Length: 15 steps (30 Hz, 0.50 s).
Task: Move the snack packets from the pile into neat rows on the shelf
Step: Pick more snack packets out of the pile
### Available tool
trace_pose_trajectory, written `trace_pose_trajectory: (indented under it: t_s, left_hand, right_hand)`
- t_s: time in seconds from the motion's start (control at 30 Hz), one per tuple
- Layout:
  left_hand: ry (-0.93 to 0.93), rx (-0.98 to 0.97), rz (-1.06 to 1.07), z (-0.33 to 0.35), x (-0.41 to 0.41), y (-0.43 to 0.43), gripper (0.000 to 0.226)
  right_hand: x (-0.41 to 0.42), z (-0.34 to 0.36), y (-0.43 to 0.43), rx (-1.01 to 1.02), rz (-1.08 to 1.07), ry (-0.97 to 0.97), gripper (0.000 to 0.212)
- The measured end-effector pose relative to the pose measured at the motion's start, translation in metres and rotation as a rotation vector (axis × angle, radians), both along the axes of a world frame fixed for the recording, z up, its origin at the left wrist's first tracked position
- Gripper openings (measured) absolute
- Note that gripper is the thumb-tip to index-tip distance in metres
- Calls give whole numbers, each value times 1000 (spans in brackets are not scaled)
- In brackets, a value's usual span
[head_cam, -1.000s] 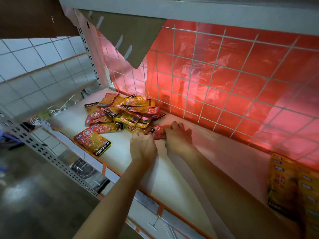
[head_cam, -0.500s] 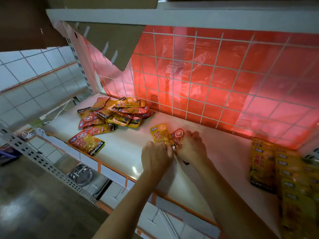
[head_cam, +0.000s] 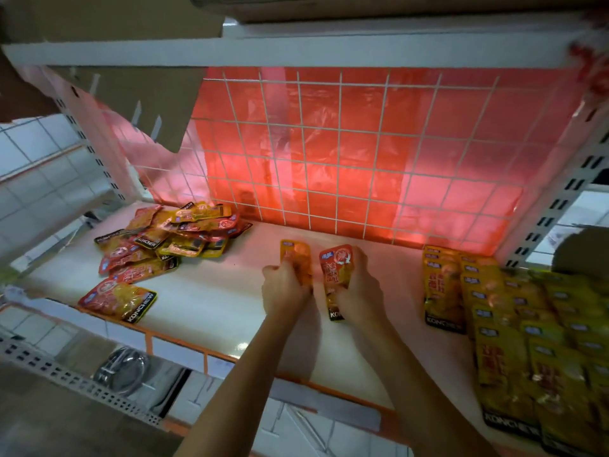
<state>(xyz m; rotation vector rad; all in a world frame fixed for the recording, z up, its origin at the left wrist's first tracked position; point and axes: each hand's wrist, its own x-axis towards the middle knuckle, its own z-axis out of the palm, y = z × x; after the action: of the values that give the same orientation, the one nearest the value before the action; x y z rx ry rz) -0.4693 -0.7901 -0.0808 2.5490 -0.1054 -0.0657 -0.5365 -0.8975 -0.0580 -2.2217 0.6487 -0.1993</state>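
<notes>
A loose pile of red and yellow snack packets (head_cam: pixel 171 239) lies at the back left of the white shelf (head_cam: pixel 211 305). One more packet (head_cam: pixel 118 300) lies apart near the front left edge. My left hand (head_cam: pixel 283 290) grips a yellow packet (head_cam: pixel 295 257) over the shelf's middle. Beside it, my right hand (head_cam: pixel 359 291) grips a red and yellow packet (head_cam: pixel 336 265). Overlapping rows of yellow packets (head_cam: pixel 514 328) cover the right side of the shelf.
A white wire grid with red plastic sheet (head_cam: pixel 346 153) closes the back of the shelf. A cardboard flap (head_cam: pixel 148 103) hangs from above at the left. An orange-trimmed front edge (head_cam: pixel 184 341) borders the shelf; a lower shelf with a metal object (head_cam: pixel 123 371) sits beneath.
Both hands have come away from the pile, each with a packet, and moved right toward the shelf's middle. The view has swung right, showing more of the rows.
</notes>
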Motion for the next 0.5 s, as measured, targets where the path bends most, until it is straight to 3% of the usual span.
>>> trace_pose_trajectory:
  t_s: [0.1, 0.27, 0.4, 0.5]
  left_hand:
    - [-85, -166, -43, 0, -9, -11, 32]
    - [-243, -557, -73, 16, -28, -40, 15]
    - [-105, -771, -98, 28, -43, -62, 15]
    - [-22, -722, -161, 26, -57, -75, 15]
  right_hand:
    - [-11, 2, -12, 3, -22, -47, 77]
    - [-25, 7, -38, -4, -122, -161, 63]
    - [-41, 14, -59, 32, -203, -260, 62]
    - [-58, 19, -78, 2, -287, -301, 60]
